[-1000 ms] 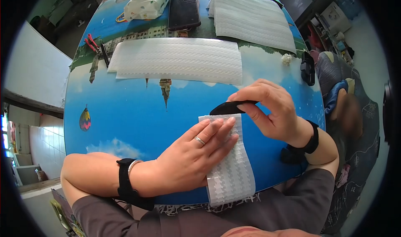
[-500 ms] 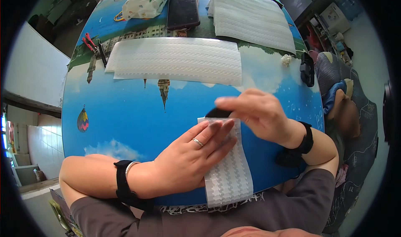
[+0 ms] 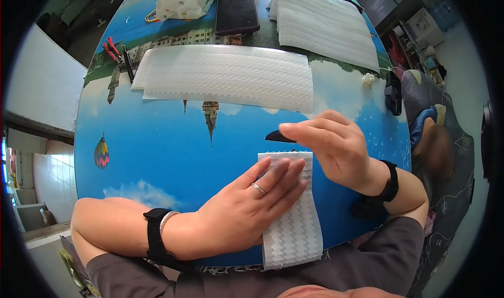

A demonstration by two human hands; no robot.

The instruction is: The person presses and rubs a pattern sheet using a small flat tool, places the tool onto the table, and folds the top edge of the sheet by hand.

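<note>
My left hand [image 3: 247,206] lies flat, fingers stretched out, across the upper part of a white strip [image 3: 294,243] with rows of small grey patterned shapes. The strip's lower end reaches the table's near edge. Above its far end, my right hand [image 3: 336,146] pinches a small flat black piece [image 3: 278,136] with a curved edge; its exact kind is unclear. The black piece stands slightly apart from the strip. A tiny dark spot shows at the strip's far edge. Part of the strip is hidden under my left hand.
A long white embossed sheet [image 3: 226,77] lies across the table, with a stack of similar sheets [image 3: 325,30] behind it. A phone [image 3: 237,9], a wipes pack [image 3: 189,1], red-handled pliers [image 3: 111,50], a black pen [image 3: 128,64] and a black watch-like band [image 3: 392,93] lie around.
My right hand has risen slightly and moved right, lifting the black piece away from the strip's far edge. The view has shifted a little; my left hand still rests on the strip.
</note>
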